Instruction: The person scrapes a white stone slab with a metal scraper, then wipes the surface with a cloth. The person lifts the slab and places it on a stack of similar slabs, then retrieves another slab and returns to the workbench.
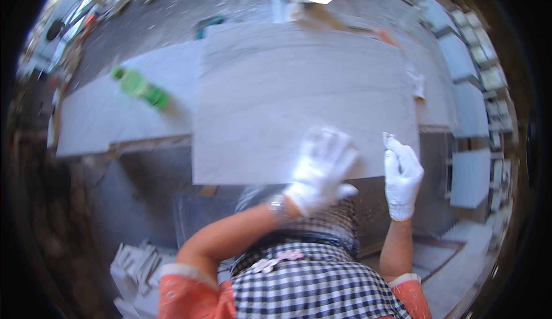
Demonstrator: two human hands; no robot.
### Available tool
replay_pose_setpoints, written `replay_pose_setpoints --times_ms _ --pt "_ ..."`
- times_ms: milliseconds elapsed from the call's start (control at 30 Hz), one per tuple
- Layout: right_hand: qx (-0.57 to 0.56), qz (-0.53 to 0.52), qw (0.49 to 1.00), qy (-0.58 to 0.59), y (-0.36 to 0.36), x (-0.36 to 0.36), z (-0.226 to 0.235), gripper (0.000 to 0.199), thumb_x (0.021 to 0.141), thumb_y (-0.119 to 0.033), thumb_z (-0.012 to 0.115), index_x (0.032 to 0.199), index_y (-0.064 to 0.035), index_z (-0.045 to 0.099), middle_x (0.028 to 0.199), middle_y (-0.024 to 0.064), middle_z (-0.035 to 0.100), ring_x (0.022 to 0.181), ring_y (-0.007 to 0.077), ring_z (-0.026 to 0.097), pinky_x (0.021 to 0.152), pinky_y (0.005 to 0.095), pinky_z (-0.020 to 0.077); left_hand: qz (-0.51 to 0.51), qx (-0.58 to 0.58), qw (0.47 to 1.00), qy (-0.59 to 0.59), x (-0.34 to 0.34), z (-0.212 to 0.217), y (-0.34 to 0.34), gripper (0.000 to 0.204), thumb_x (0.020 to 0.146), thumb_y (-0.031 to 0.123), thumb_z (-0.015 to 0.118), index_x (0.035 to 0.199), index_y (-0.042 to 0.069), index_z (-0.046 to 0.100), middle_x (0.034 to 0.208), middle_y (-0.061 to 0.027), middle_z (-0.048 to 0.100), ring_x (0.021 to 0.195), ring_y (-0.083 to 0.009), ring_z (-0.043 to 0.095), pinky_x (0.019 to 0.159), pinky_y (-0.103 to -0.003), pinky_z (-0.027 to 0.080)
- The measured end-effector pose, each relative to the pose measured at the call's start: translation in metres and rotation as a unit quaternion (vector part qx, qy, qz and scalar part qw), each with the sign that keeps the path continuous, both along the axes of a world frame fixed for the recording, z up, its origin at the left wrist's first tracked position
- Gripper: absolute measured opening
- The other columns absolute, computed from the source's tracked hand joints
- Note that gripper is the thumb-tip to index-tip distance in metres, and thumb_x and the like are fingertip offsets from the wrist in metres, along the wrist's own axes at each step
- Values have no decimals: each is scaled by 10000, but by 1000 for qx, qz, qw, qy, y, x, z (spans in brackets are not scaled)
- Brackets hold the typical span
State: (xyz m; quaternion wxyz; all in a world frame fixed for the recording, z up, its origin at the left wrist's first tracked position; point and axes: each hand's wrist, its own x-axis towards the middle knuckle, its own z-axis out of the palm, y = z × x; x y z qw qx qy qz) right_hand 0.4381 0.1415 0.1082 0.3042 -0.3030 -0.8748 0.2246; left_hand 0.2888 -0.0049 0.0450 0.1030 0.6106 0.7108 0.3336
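Left hand [323, 166], white cotton glove, lies flat and spread on the near part of the big pale stone slab [299, 95]. Fingers splayed, palm down, pressing or wiping; it grasps nothing. A watch shows at the wrist.

Right hand [402, 175], also gloved, sits at the slab's near right corner, fingers drawn together and pointing up. It may be pinching a small white scrap or the corner edge itself; I cannot tell which, the picture is too soft there.

The slab lies directly under both hands, running away from me toward the top of the view, its near edge just above my apron. It rests on top of a second pale slab [115, 118] that sticks out to the left.

Progress, as I judge it: the top slab sits flat and square on the stack, so the placing looks done. Its surface reads clean and bare, no visible marks. What seems left is the hand-work on the near edge, whether smoothing or checking.

Further out: a green bottle [141, 88] lies on its side on the lower slab, well apart from both hands. Stacked pale tiles [468, 118] line the right. Cluttered floor beyond, blurred.
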Motion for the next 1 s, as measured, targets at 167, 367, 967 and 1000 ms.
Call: replay_pose_setpoints --times_ms 167,367,967,1000 --pt "-21 148 988 -41 -26 -44 5 296 902 84 700 1183 11 759 894 77 696 693 127 575 653 288 492 39 36 998 29 11 -8 -24 854 875 640 720 1465 43 562 1600 -249 426 1560 -468 267 1276 -675 138" --pt "-25 270 960 -65 -65 -74 -2 290 867 32 727 1142 -41 777 814 106 667 646 240 642 592 368 510 357 -100 895 249 -97 -18 -157 690 966 555 642 1476 108 513 1454 -199 481 1454 -427 368 1224 -682 193" --pt "131 407 850 -308 -123 -144 -13 280 890 -90 679 1165 -115 724 837 76 686 680 251 686 580 364 545 480 12 788 -386 -101 -77 -191 667 1144 519 336 1646 81 370 1658 -184 443 1526 -376 408 1284 -409 220" --pt "134 423 863 -244 -125 -145 -16 274 893 -92 675 1162 -114 722 840 80 688 682 253 687 581 364 545 475 17 786 -394 -101 -77 -190 668 1144 520 335 1645 79 370 1659 -181 443 1529 -370 406 1285 -410 217"
